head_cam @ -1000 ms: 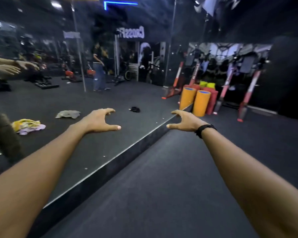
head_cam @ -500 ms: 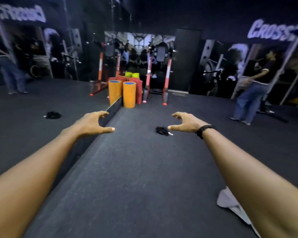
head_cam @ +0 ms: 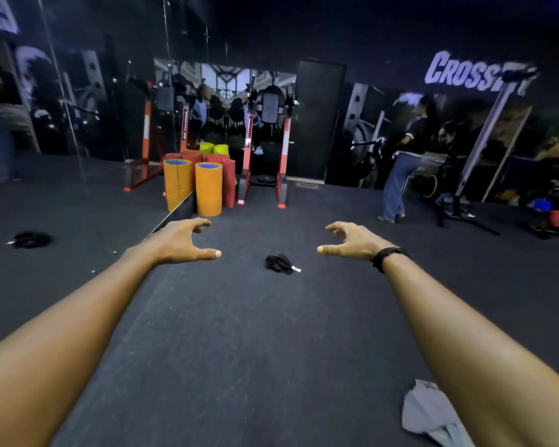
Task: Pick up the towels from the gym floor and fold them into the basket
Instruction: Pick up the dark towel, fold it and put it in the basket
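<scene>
A crumpled black towel [head_cam: 279,263] with a small white tag lies on the dark gym floor ahead, between my two outstretched hands. My left hand [head_cam: 183,241] hovers left of it, fingers spread and loosely curved, holding nothing. My right hand [head_cam: 352,241], with a black band at the wrist, hovers to the right of the towel in the same pose, also empty. A grey towel [head_cam: 428,414] lies on the floor at the lower right, partly hidden by my right forearm. No basket is in view.
A mirror wall [head_cam: 78,195] runs along the left, reflecting the black towel. Orange and red rolled mats [head_cam: 208,188] and a red rack [head_cam: 283,159] stand ahead. A person [head_cam: 397,175] stands at the right near gym equipment.
My view has swung right from the mirror to the open floor. The black towel and grey towel have come into view. Both hands keep the same spread pose.
</scene>
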Motion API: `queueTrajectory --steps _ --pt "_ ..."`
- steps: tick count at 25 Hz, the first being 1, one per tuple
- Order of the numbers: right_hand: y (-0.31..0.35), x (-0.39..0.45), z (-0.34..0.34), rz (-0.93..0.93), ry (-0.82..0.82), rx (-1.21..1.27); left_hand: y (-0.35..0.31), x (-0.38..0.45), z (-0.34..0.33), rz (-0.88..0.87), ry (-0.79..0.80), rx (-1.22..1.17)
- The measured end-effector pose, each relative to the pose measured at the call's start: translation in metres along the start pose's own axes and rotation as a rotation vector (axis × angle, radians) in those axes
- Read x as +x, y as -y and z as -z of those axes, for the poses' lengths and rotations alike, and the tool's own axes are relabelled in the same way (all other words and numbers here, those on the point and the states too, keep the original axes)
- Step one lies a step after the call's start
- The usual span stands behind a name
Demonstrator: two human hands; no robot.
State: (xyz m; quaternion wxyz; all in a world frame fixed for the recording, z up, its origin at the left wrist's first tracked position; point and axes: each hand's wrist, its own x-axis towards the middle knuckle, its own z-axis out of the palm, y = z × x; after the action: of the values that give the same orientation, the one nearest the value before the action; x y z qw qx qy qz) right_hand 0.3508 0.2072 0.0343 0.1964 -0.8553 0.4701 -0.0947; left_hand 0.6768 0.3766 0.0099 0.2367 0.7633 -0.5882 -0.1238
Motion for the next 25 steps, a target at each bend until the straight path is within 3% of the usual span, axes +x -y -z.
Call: queueTrajectory --steps 10,25 --pt "-0.002 0.228 0.015 -0.035 0.004 0.058 0.038 0.259 0.02 -0.005 0.066 -0.053" --pt "-0.161 0.609 0.068 -0.086 0.018 0.117 0.031 0.648 -0.06 0.024 0.074 -0.134"
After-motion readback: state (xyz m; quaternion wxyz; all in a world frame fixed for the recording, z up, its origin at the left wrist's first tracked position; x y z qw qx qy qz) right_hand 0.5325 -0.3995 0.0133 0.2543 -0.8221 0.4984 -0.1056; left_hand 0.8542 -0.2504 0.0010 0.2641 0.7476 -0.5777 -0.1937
